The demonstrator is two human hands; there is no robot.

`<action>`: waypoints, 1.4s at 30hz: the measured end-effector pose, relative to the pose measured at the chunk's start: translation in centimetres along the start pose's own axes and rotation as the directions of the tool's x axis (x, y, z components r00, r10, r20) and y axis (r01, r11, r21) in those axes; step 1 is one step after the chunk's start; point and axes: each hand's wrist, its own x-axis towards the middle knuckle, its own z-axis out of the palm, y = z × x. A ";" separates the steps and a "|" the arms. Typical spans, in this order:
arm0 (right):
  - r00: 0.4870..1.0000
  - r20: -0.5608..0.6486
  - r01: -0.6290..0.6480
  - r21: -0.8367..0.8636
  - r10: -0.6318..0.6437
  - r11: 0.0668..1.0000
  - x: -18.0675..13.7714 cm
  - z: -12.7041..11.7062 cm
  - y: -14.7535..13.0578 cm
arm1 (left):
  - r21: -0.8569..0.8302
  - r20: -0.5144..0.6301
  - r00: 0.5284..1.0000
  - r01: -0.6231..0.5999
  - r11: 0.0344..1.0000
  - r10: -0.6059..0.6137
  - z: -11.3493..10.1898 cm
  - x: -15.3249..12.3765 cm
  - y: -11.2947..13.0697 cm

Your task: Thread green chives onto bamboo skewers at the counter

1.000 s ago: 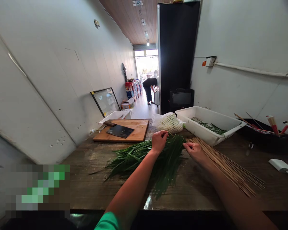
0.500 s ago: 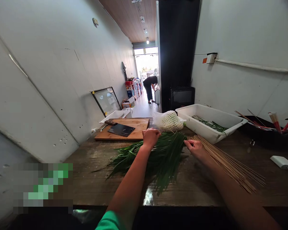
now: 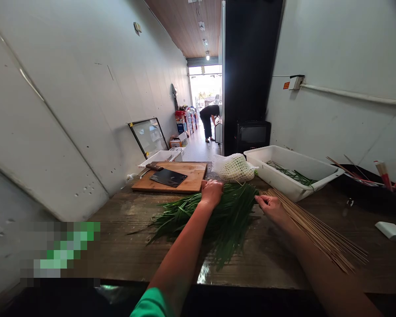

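Observation:
A pile of long green leaves that look like garlic chives (image 3: 185, 215) lies spread on the dark wooden table, with one bunch fanning toward the front edge. My left hand (image 3: 212, 193) is closed at the far side of the pile, its fingertips turned away; what they grip is hidden. At the right edge of the bunch, my right hand (image 3: 271, 207) pinches the ends of the leaves between thumb and fingers. Thin bamboo skewers (image 3: 312, 226) lie in a loose bundle beside and beneath my right forearm.
A cleaver (image 3: 168, 177) rests on a wooden cutting board (image 3: 194, 176) behind the pile. Beyond my hands sits a netted white bundle (image 3: 236, 167). A white tub (image 3: 267, 154) holds some green stalks. A white charger (image 3: 391, 231) lies far right. A person (image 3: 209, 121) bends over in the background.
The whole view has shifted slightly. My left hand has lowered a little toward the leaves; my right hand keeps its pinch at the bunch's edge.

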 end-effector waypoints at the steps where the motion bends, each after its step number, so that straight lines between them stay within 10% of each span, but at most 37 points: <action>1: 1.000 -0.001 0.000 -0.003 0.000 1.000 0.0 0.0 0.0 | -0.011 0.000 1.000 0.019 1.000 -0.019 0.1 0.0 0.0; 16: 1.000 -0.002 0.000 -0.005 0.000 1.000 -0.1 -0.3 -0.6 | 0.016 0.031 0.998 0.053 0.998 -0.053 0.1 0.0 0.3; 42: 1.000 0.003 -0.012 -0.014 0.012 1.000 0.0 0.2 -0.5 | -0.536 -0.142 0.975 0.071 0.841 -0.173 0.3 0.9 0.2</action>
